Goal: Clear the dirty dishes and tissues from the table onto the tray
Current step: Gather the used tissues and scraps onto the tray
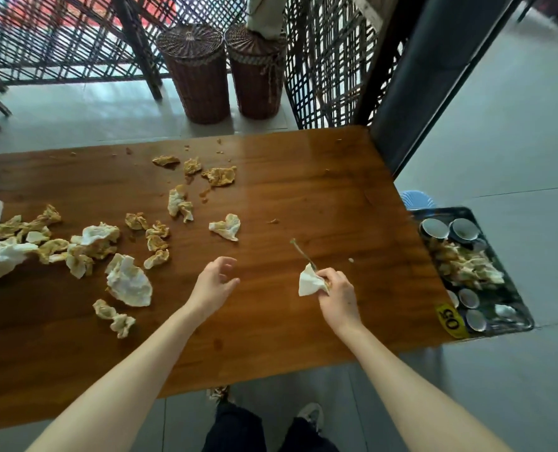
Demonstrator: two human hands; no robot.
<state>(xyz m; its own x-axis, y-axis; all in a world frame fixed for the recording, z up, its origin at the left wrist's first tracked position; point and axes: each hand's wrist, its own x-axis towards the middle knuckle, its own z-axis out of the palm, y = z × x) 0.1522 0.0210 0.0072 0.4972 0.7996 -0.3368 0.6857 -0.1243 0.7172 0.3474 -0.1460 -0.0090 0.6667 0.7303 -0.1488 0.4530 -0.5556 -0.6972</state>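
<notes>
Pinching a white tissue [310, 282] and a thin stick [302, 252] together, the right hand [337, 296] has its fingers clamped on both above the wooden table [303, 190], while the left hand [215, 282] hovers with fingers apart, empty. I'd guess the stick, barely caught, could slip free on the way to the tray [512, 298] off the table's right end, already heaped with used tissues [466, 265] and cups [434, 228].

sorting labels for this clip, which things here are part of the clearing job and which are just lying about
Job: crumpled tissues, the tissue and stick in the right hand, tray, cups.
Lying about: wicker baskets, lattice screen, blue stool, number sticker.
</notes>
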